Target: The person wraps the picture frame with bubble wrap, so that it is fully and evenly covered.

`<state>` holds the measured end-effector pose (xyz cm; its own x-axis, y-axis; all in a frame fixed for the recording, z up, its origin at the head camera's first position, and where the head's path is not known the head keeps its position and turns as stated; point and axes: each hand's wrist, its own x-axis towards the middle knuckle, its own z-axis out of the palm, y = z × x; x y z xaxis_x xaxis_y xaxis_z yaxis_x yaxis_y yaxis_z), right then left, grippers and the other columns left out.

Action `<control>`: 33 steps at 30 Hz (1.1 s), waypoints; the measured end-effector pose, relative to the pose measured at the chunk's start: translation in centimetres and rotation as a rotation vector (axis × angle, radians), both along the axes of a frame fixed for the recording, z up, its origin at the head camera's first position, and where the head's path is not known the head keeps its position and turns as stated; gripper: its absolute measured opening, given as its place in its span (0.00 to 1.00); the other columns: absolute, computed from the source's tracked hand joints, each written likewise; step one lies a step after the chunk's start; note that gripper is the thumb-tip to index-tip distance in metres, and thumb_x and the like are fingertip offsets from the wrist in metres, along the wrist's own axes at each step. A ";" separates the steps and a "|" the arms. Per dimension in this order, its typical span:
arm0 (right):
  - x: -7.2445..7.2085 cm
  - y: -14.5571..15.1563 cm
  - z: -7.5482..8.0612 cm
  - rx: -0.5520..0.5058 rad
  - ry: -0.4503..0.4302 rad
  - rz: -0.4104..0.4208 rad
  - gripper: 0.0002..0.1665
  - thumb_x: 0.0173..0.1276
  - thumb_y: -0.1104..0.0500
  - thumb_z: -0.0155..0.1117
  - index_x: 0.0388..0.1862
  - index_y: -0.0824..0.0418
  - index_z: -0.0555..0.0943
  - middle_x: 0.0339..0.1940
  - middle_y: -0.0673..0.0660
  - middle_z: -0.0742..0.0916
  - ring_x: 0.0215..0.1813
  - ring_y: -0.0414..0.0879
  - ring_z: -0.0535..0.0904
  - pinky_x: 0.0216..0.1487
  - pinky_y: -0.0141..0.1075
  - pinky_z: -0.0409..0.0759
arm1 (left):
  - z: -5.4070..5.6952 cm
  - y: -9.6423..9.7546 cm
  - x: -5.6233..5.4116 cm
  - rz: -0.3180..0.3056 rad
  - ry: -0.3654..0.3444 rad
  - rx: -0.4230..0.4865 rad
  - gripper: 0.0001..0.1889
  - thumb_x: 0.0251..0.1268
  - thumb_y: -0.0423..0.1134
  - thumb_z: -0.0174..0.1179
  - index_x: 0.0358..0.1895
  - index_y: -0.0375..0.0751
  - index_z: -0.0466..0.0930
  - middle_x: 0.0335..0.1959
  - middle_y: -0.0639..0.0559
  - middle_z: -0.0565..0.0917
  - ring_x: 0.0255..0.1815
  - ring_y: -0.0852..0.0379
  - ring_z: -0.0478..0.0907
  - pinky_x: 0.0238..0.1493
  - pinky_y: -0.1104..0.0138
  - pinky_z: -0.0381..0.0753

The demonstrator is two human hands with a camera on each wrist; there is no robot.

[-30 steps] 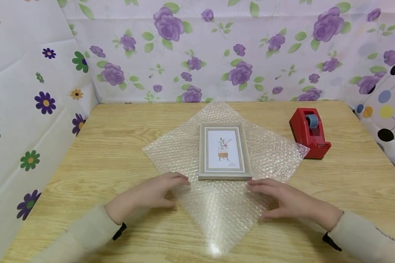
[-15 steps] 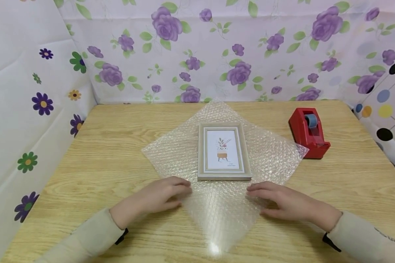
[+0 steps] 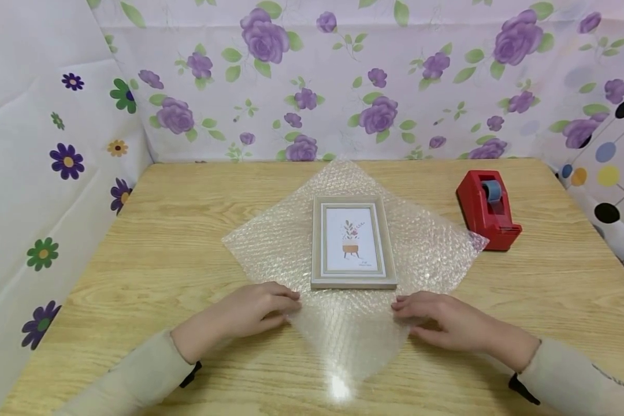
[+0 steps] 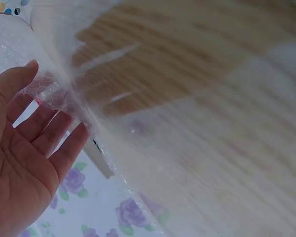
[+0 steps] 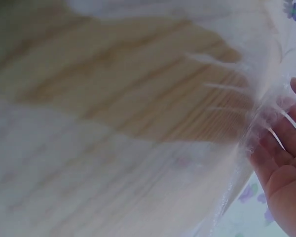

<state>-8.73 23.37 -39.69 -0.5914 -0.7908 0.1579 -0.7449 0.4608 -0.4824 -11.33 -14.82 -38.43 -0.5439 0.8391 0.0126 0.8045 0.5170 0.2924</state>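
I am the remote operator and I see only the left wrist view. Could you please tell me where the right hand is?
Observer: In the head view, the right hand is at the near right edge of the bubble wrap.
Operator: Thank you. Is there some object lying on the wrap, and which side of it is up?
Observer: Yes, a picture frame lies near its middle, face up.
Operator: And the right corner of the wrap, does something stand near it?
Observer: Yes, the red tape dispenser. In the head view that corner overlaps its front left part; I cannot tell if they touch.
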 end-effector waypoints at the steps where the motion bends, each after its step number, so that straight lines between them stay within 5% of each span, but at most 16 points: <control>1: 0.1 0.0 0.0 -0.003 0.016 0.003 0.17 0.62 0.62 0.66 0.51 0.55 0.82 0.53 0.54 0.85 0.55 0.50 0.80 0.53 0.44 0.81 | 0.1 0.0 0.0 0.001 -0.001 -0.002 0.13 0.62 0.35 0.60 0.49 0.41 0.83 0.53 0.46 0.83 0.55 0.50 0.79 0.58 0.59 0.79; 16: 1.3 -0.8 1.0 0.055 0.033 0.079 0.13 0.63 0.62 0.65 0.46 0.56 0.85 0.48 0.52 0.87 0.53 0.51 0.82 0.50 0.45 0.83 | 1.4 -0.4 0.9 0.002 -0.115 -0.017 0.10 0.66 0.37 0.57 0.45 0.43 0.85 0.50 0.49 0.84 0.52 0.52 0.81 0.53 0.62 0.82; 23: 1.2 -0.6 2.0 0.053 0.079 0.140 0.11 0.63 0.62 0.64 0.45 0.57 0.85 0.45 0.51 0.87 0.48 0.44 0.83 0.46 0.38 0.84 | 1.7 -0.4 1.1 -0.014 -0.115 0.030 0.10 0.66 0.37 0.57 0.45 0.42 0.84 0.47 0.51 0.86 0.50 0.54 0.82 0.53 0.63 0.82; 29: 0.7 -0.4 3.4 0.026 0.028 0.109 0.13 0.59 0.67 0.65 0.43 0.56 0.85 0.40 0.46 0.87 0.42 0.37 0.82 0.41 0.33 0.84 | 2.2 -0.5 0.8 -0.042 -0.094 0.069 0.10 0.66 0.36 0.56 0.45 0.41 0.84 0.43 0.51 0.87 0.45 0.57 0.84 0.50 0.66 0.83; 33: 0.2 -0.4 3.9 0.001 0.043 0.085 0.13 0.58 0.69 0.65 0.41 0.56 0.85 0.38 0.45 0.87 0.41 0.36 0.81 0.40 0.32 0.83 | 2.3 -0.6 0.5 -0.014 -0.161 0.113 0.09 0.68 0.36 0.55 0.43 0.41 0.85 0.40 0.53 0.87 0.40 0.62 0.84 0.44 0.70 0.83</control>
<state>-8.50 23.00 -35.75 -0.5151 -0.8378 0.1809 -0.8012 0.3957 -0.4489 -10.82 -15.46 -36.09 -0.5345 0.8449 0.0207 0.7497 0.4626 0.4733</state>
